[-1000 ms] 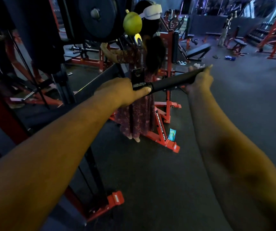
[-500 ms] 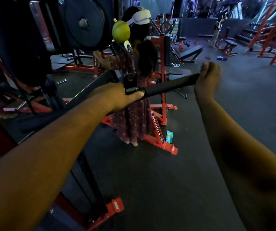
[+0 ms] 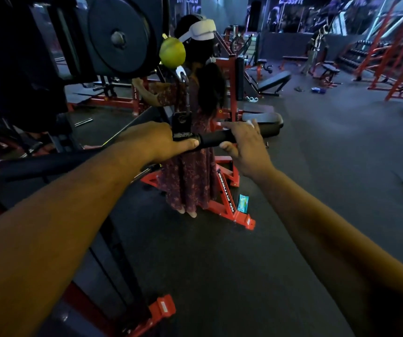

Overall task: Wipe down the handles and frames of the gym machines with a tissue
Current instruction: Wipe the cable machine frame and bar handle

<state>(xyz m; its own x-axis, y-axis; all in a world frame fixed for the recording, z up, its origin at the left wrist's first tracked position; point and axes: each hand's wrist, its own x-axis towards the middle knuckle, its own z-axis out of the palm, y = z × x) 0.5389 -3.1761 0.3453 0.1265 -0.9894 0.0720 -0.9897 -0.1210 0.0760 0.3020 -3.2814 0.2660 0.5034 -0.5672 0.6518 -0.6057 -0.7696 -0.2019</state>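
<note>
A black foam-covered handle point(image 3: 211, 139) hangs from a cable bracket point(image 3: 181, 125) straight ahead of me. My left hand point(image 3: 156, 141) grips the bar just left of the bracket, thumb lying along it. My right hand point(image 3: 243, 144) wraps the handle near its middle, fingers over the top and thumb underneath. A scrap of white tissue point(image 3: 250, 123) shows under the fingertips, and the rest of it is hidden by the hand. The handle's far end point(image 3: 272, 127) sticks out to the right of my right hand.
A person in a patterned dress point(image 3: 190, 171) with a white headset stands just beyond the handle, beside a red machine frame point(image 3: 228, 200). A weight plate point(image 3: 120, 35) and a green ball point(image 3: 172, 52) hang upper left. A red foot point(image 3: 162, 310) sits low. Benches and racks stand far right.
My right hand has slid along the handle from its far right end toward the middle, closer to my left hand. The left hand has kept its grip.
</note>
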